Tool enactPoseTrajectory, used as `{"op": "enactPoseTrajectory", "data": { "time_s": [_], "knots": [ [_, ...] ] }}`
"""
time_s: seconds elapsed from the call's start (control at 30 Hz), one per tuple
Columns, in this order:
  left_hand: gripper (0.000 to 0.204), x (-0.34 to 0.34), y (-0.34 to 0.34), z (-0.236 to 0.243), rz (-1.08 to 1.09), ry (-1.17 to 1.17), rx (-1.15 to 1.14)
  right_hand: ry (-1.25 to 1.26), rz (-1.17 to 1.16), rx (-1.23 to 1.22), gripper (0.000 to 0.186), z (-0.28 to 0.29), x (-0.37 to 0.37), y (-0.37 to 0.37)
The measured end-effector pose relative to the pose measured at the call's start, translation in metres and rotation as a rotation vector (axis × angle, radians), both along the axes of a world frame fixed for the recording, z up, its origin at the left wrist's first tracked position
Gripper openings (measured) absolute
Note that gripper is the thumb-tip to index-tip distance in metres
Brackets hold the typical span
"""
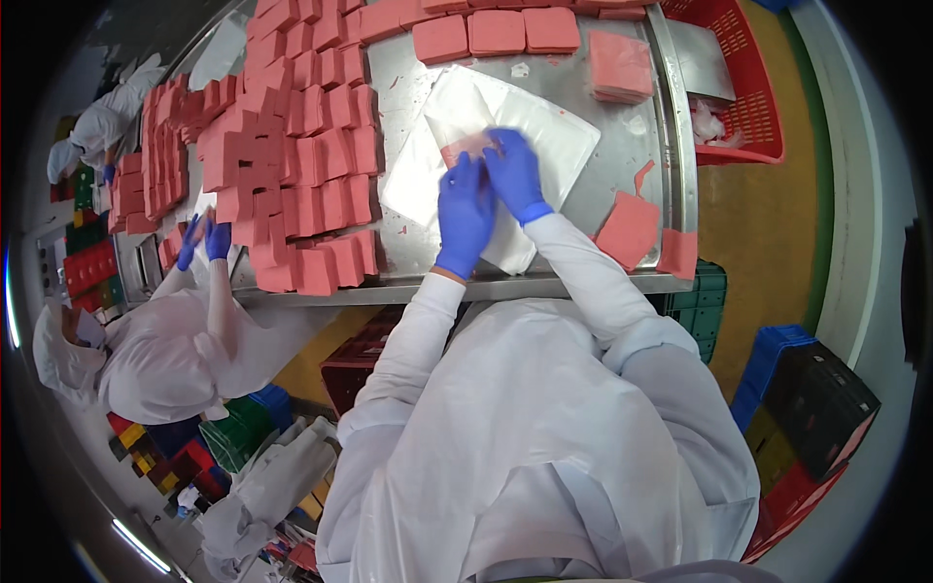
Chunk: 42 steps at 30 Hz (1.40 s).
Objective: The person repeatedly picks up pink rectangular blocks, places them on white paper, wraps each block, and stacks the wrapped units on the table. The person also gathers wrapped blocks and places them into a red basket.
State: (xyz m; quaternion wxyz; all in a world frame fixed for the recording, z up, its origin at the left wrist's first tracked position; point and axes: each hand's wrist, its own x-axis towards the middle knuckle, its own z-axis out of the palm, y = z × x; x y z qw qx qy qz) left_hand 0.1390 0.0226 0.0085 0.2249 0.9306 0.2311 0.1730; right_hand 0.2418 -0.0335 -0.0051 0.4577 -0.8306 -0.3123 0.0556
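In blue gloves, my left hand (465, 216) and my right hand (515, 175) are close together over a pile of white plastic sheets (554, 126) on the steel table. The fingers of both are bent and pinched at a folded white sheet (459, 109), with slight motion blur. Under that fold, just ahead of my fingertips, a bit of a pink slab (464, 148) shows; the hands and sheet hide most of it. The pink pieces look like pressed sliced meat.
Many stacks of pink slabs (321, 160) fill the table's left and far side. One stack (620, 68) stands far right; loose slices (630, 231) lie near right. A red crate (753, 78) adjoins the table's right edge. A co-worker's gloved hands (206, 240) work at left.
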Motion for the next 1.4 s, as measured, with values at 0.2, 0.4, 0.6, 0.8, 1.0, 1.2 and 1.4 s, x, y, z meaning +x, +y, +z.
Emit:
{"op": "enactPoseTrajectory", "data": {
  "time_s": [0.2,0.4,0.6,0.8,1.0,1.2,1.4],
  "knots": [
    [0.071,0.033,0.027,-0.015,0.032,-0.195,-0.316,0.093,-0.066,0.074,0.047,-0.023,0.036,0.001],
    [0.047,0.054,0.099,-0.001,0.161,0.171,-0.469,0.165,-0.012,0.110,0.036,-0.018,0.024,0.009],
    [0.062,0.015,0.016,0.011,-0.043,0.040,-0.134,0.080,-0.077,0.101,0.040,-0.028,0.024,0.006],
    [0.088,0.020,0.051,0.001,-0.222,0.175,-0.054,-0.399,0.387,-0.153,0.037,0.021,0.009,-0.030],
    [0.064,0.133,0.134,0.002,-0.163,-0.001,-0.946,-0.018,-0.097,0.104,0.032,0.043,0.079,-0.042],
    [0.040,0.220,0.256,-0.052,0.388,-0.102,-1.297,0.103,-0.448,0.308,0.043,0.068,0.211,-0.091],
    [0.044,0.214,0.215,-0.024,0.194,-0.388,-1.234,-0.302,-0.496,0.117,0.034,0.093,0.214,-0.096]
  ]
}}
